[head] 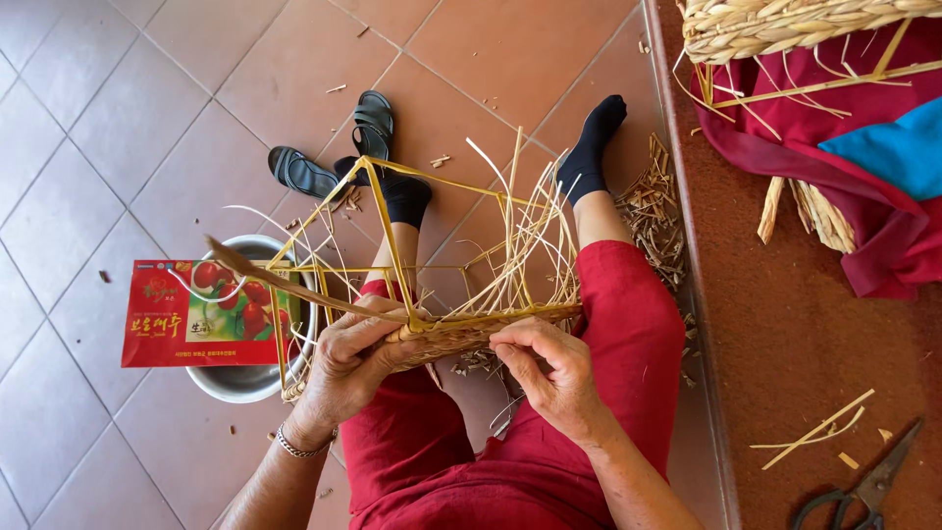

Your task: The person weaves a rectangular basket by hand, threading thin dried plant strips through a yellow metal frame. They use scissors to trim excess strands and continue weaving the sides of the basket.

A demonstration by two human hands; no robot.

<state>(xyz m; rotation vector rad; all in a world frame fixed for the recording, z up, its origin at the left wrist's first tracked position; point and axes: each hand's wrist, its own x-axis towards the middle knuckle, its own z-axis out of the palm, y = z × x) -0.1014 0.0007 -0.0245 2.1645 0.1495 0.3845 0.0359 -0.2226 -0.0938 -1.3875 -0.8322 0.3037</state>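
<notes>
A half-woven straw basket on a thin yellow wire frame (392, 226) rests on my lap, its woven edge (461, 332) running across my thighs with loose straw strands (530, 245) sticking up. My left hand (348, 363) grips the woven edge and a frame corner from the left. My right hand (549, 368) pinches the straw weave at the edge's right part. I sit in red trousers, black socks on my feet.
A metal bowl (245, 378) with a red flat box (196, 312) over it stands at left on the tiled floor. Black sandals (339, 147) lie ahead. Straw scraps (653, 211) lie by a raised brown ledge holding scissors (863, 491), a woven basket (785, 25) and red cloth (834, 137).
</notes>
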